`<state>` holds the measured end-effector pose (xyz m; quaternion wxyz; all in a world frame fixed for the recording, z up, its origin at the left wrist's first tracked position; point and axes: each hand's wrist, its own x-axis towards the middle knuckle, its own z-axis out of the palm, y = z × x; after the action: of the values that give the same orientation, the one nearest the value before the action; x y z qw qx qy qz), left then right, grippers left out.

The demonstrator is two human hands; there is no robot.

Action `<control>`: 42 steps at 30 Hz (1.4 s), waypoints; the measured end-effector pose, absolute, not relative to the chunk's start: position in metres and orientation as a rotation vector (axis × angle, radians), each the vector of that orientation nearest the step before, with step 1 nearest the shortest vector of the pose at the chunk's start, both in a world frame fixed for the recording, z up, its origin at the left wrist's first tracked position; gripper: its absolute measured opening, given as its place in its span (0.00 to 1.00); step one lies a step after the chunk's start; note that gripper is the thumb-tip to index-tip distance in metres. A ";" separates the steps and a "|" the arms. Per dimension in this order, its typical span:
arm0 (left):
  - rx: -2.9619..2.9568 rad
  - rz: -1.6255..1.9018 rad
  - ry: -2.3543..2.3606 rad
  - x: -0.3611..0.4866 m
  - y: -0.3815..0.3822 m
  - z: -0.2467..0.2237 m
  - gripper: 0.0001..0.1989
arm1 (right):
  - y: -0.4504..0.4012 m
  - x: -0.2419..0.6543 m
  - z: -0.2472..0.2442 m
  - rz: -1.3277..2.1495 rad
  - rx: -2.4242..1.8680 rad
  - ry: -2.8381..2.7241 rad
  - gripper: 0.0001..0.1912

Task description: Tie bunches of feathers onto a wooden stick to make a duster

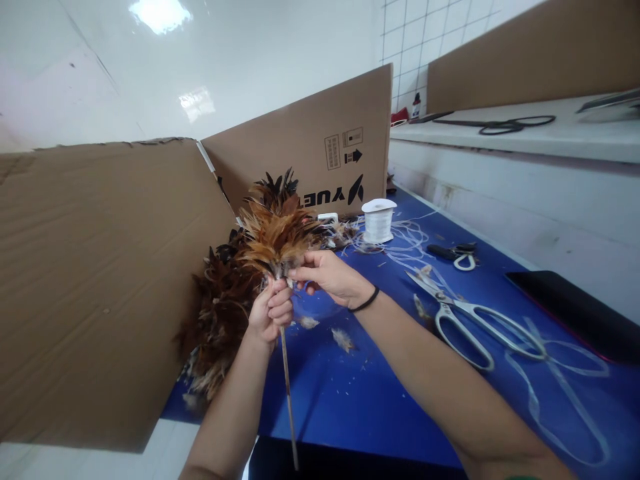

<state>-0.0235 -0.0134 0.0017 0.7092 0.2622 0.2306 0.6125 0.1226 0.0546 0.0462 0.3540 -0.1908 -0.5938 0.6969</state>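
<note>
A feather duster (280, 233) of brown and black feathers stands upright, its thin stick (289, 400) slanting down toward the table's near edge. My left hand (273, 310) is closed around the stick just below the feathers. At the base of the feathers, my right hand (330, 275) pinches a feather between thumb and forefinger; the exact contact is partly hidden. A black band circles my right wrist. Behind my left hand lies a heap of dark brown feathers (220, 320). Loose feathers (343, 339) are scattered on the blue table (360, 400).
Cardboard panels (100, 287) wall off the left and back. A white ribbon spool (379, 220) stands among loose ribbon. To the right lie large scissors (470, 313), small black-handled snips (455, 253) and a black flat object (575, 310). More scissors (515, 125) rest on a white ledge.
</note>
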 end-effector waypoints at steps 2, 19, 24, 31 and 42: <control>0.585 1.332 0.521 -0.024 -0.014 0.002 0.16 | 0.055 0.121 0.044 1.825 -0.503 -1.539 0.09; 0.783 1.146 0.604 -0.028 -0.014 0.011 0.16 | 0.058 0.111 0.032 1.706 -0.446 -1.501 0.19; 0.846 1.154 0.738 -0.027 -0.013 0.013 0.17 | 0.061 0.106 0.024 1.720 -0.462 -1.416 0.20; 0.929 1.174 0.966 -0.023 -0.013 0.017 0.21 | 0.058 0.107 0.027 1.679 -0.516 -1.426 0.18; 0.922 1.210 1.062 -0.015 -0.008 0.016 0.23 | 0.055 0.104 0.026 1.635 -0.498 -1.373 0.16</control>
<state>-0.0151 -0.0076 0.0165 0.5997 0.3975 0.4582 0.5220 0.1036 0.0555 0.0262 0.4568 -0.2019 -0.5571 0.6635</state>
